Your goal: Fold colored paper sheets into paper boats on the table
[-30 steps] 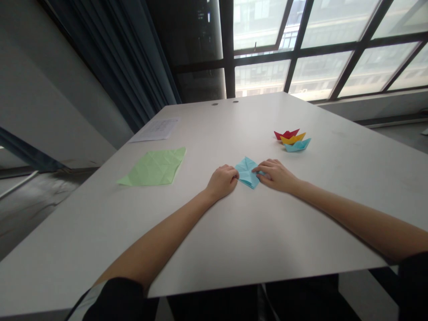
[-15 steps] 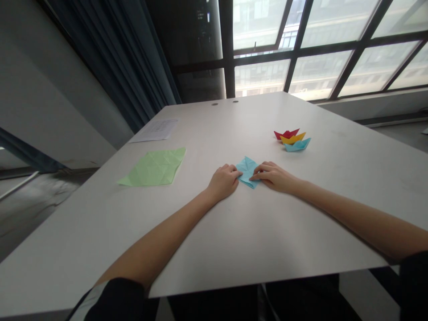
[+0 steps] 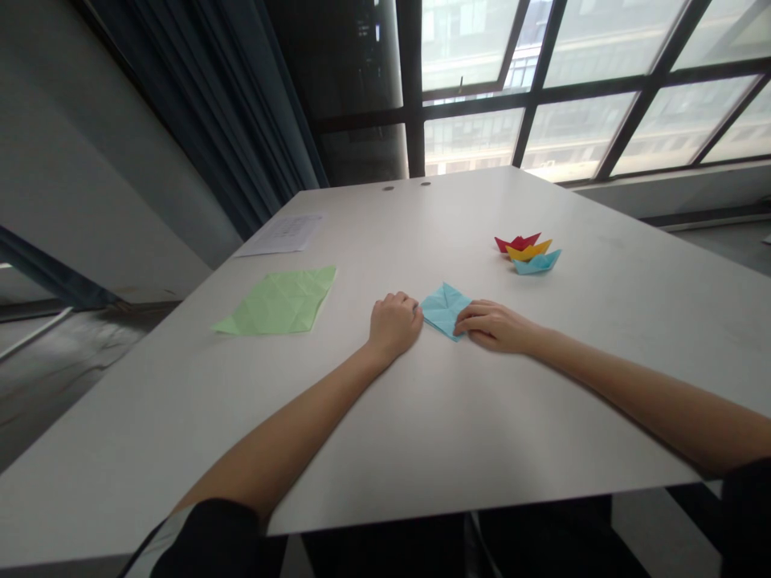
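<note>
A light-blue sheet of origami paper (image 3: pixel 443 307), folded into a small square, lies flat with one corner pointing away from me. At its left corner is my left hand (image 3: pixel 395 325), its fingers curled in and their tips at the paper's edge. My right hand (image 3: pixel 495 325) rests on the lower right edge, fingers bent together and pressed onto the paper, covering that side. Crease lines show across the square's upper face.
On the white table (image 3: pixel 373 433), a creased green paper sheet (image 3: pixel 280 301) lies to the left. Behind it is a printed sheet (image 3: pixel 286 234). Red (image 3: pixel 518 242), yellow (image 3: pixel 530 250) and blue (image 3: pixel 538 262) paper boats stand close together at the right.
My left hand has drawn back slightly to the left and curled its fingers, uncovering more of the blue paper. My right fingers have shifted slightly along its lower right edge.
</note>
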A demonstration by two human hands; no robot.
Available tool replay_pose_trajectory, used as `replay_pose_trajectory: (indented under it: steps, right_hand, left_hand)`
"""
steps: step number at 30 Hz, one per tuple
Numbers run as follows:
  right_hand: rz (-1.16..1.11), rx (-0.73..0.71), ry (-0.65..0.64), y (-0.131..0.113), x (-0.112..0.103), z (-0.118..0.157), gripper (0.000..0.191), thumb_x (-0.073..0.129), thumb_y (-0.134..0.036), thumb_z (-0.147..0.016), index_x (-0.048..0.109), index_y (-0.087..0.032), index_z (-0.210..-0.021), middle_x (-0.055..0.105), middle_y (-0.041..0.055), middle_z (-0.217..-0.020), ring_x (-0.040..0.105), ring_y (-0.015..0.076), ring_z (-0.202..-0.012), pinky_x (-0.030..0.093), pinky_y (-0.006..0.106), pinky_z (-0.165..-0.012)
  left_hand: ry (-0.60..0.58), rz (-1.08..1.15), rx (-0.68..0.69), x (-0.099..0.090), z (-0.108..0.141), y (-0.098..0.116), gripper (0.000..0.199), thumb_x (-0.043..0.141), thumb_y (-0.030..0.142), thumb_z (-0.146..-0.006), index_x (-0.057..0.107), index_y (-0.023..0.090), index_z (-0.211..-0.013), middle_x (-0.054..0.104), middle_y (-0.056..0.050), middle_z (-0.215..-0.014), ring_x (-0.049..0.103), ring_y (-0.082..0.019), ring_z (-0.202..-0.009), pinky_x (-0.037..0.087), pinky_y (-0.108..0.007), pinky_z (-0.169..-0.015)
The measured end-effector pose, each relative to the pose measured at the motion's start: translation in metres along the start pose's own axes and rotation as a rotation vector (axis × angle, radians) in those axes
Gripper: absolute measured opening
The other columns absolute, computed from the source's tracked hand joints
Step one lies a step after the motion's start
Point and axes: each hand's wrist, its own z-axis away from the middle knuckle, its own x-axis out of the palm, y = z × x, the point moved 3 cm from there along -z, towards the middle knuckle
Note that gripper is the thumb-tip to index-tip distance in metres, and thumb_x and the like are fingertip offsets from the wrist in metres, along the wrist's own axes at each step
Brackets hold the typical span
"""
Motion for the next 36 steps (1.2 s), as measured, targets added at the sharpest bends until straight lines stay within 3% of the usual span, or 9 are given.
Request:
replay_pose_trajectory:
  steps: [7, 14, 17, 21, 24, 28, 30, 32, 36]
  right_hand:
    - [0.08, 0.003, -0.011, -0.003, -0.003, -0.001, 0.025, 0.042, -0.021, -0.083, 0.064, -0.02, -0.096, 0.065, 0.007, -0.094, 0.058, 0.0173, -0.086, 0.043, 0.033, -0.081]
    - [0.066, 0.071, 0.046, -0.002, -0.007, -0.001, 0.023, 0.047, -0.035, -0.085, 0.064, -0.021, -0.092, 0.065, 0.0069, -0.094, 0.057, 0.0185, -0.089, 0.04, 0.036, -0.085]
    - [0.043, 0.214, 0.215, 0.001, -0.009, -0.002, 0.027, 0.051, -0.038, -0.082, 0.06, -0.021, -0.101, 0.06, 0.0098, -0.106, 0.051, 0.0235, -0.102, 0.038, 0.042, -0.09]
    - [-0.123, 0.515, 0.489, 0.012, -0.005, 0.0, 0.061, 0.059, -0.046, -0.074, 0.04, -0.021, -0.126, 0.048, 0.0146, -0.123, 0.046, 0.0285, -0.11, 0.041, 0.048, -0.088]
    - [-0.42, 0.724, 0.551, 0.021, 0.003, 0.001, 0.079, 0.063, -0.05, -0.068, 0.026, -0.024, -0.132, 0.043, 0.0152, -0.128, 0.052, 0.0255, -0.101, 0.049, 0.044, -0.078]
    - [-0.753, 0.879, 0.64, 0.023, 0.006, 0.0, 0.09, 0.068, -0.05, -0.063, 0.018, -0.027, -0.134, 0.031, 0.0169, -0.139, 0.055, 0.0248, -0.104, 0.052, 0.04, -0.079]
    - [-0.925, 0.901, 0.605, 0.019, 0.006, -0.003, 0.089, 0.067, -0.049, -0.065, 0.015, -0.028, -0.134, 0.044, 0.0156, -0.13, 0.057, 0.0243, -0.102, 0.052, 0.04, -0.08]
    - [-1.06, 0.901, 0.552, 0.012, 0.007, -0.007, 0.089, 0.068, -0.047, -0.066, 0.015, -0.026, -0.134, 0.061, 0.0114, -0.109, 0.061, 0.0231, -0.095, 0.052, 0.04, -0.079]
    - [-1.126, 0.864, 0.561, 0.002, 0.005, -0.01, 0.096, 0.076, -0.034, -0.057, 0.017, -0.022, -0.132, 0.067, 0.0016, -0.081, 0.063, 0.0203, -0.079, 0.052, 0.039, -0.073]
  left_hand:
    - [0.027, 0.205, -0.143, -0.005, -0.004, -0.002, 0.023, 0.048, 0.036, -0.081, 0.063, 0.019, -0.078, 0.064, -0.006, -0.082, 0.055, -0.022, -0.083, 0.038, -0.039, -0.079]
    - [0.041, 0.842, -0.325, 0.009, -0.01, -0.01, 0.014, 0.063, 0.026, -0.063, 0.058, 0.017, -0.072, 0.059, 0.001, -0.065, 0.052, -0.011, -0.057, 0.04, -0.024, -0.057]
    - [0.086, 1.104, -0.42, 0.014, -0.011, -0.011, 0.016, 0.064, 0.025, -0.061, 0.055, 0.016, -0.07, 0.055, 0.003, -0.059, 0.051, -0.009, -0.053, 0.038, -0.022, -0.052]
    - [0.141, 1.352, -0.516, 0.011, -0.011, -0.007, 0.023, 0.068, 0.025, -0.056, 0.051, 0.016, -0.07, 0.056, 0.004, -0.056, 0.051, -0.008, -0.051, 0.039, -0.021, -0.052]
    - [0.175, 1.459, -0.564, 0.009, -0.009, -0.004, 0.028, 0.071, 0.024, -0.054, 0.051, 0.016, -0.073, 0.056, 0.004, -0.056, 0.051, -0.007, -0.051, 0.042, -0.022, -0.056]
    - [0.215, 1.484, -0.568, 0.007, -0.007, -0.003, 0.031, 0.071, 0.024, -0.057, 0.05, 0.016, -0.079, 0.058, 0.004, -0.058, 0.054, -0.008, -0.054, 0.044, -0.024, -0.06]
    - [0.225, 1.467, -0.554, 0.006, -0.007, -0.003, 0.032, 0.07, 0.024, -0.058, 0.049, 0.016, -0.081, 0.059, 0.004, -0.06, 0.055, -0.009, -0.055, 0.044, -0.024, -0.061]
    - [0.233, 1.448, -0.531, 0.006, -0.006, -0.003, 0.031, 0.069, 0.024, -0.059, 0.048, 0.017, -0.081, 0.058, 0.004, -0.061, 0.055, -0.008, -0.055, 0.044, -0.023, -0.06]
    - [0.236, 1.432, -0.487, 0.005, -0.007, -0.001, 0.031, 0.069, 0.025, -0.059, 0.047, 0.018, -0.079, 0.057, 0.005, -0.061, 0.055, -0.008, -0.056, 0.043, -0.023, -0.06]
